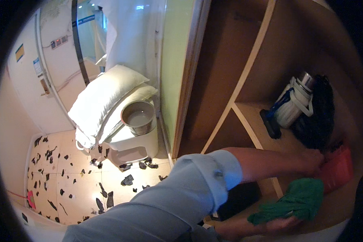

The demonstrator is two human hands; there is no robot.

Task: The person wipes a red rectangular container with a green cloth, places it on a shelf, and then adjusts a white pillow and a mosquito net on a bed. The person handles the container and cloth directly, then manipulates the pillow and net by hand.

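Observation:
My left hand (311, 163) reaches across the cabinet and grips the near edge of a red plastic basket (338, 169); its fingertips are partly hidden. Below it, my right hand (282, 224) holds a bunched green cloth (304, 196) that hangs over the fingers, close to the basket's lower side. On the wooden shelf (248, 118) beyond my left hand stands a pale vacuum flask or bottle with a metal top (292, 104), with a strap around it. A black plastic bag (317, 121) lies against it, and a dark elongated object (270, 124) is on its other side.
Wooden cabinet dividers (251, 60) frame the compartments. To the left, a metal pot (138, 116) stands on a white lidded box (151, 142) beside stacked white pillows (109, 96). Many black scraps (127, 180) lie scattered on the tiled floor (84, 181), before a white door (33, 75).

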